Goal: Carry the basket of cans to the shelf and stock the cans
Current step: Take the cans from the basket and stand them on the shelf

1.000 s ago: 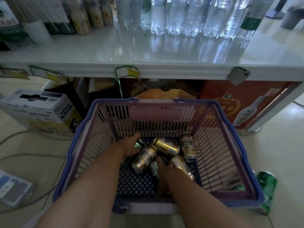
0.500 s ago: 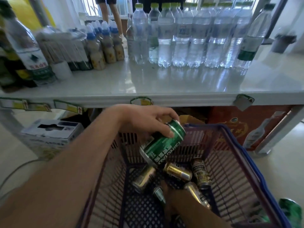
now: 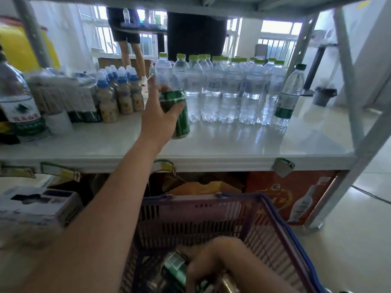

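— Where is the can being stocked?

— The green can (image 3: pixel 178 115) is upright on the white shelf (image 3: pixel 232 142), its base at or just above the surface; I cannot tell which. The left hand (image 3: pixel 157 112) is wrapped around it from the left side, fingers closed on its body, one finger lifted off.

— What stands around it?

— Just to its right and behind, a block of clear water bottles (image 3: pixel 224 92) with green caps. To its left, small bottles with blue caps (image 3: pixel 120 94), then shrink-wrapped packs (image 3: pixel 61 96), and at the far left edge a large labelled bottle (image 3: pixel 19 104).

— And the rest of the cans?

— Down in the purple basket (image 3: pixel 203 214) with the blue rim, on the floor in front of the shelf. The right hand (image 3: pixel 211 263) is inside it, fingers curled around a second green can (image 3: pixel 175 269). A gold-coloured can (image 3: pixel 230 282) shows beside that hand, blurred.

— Below the shelf?

— A red carton (image 3: pixel 296 193) on the right, a white box (image 3: pixel 36 204) on the left, price tags (image 3: pixel 61 171) along the shelf edge.
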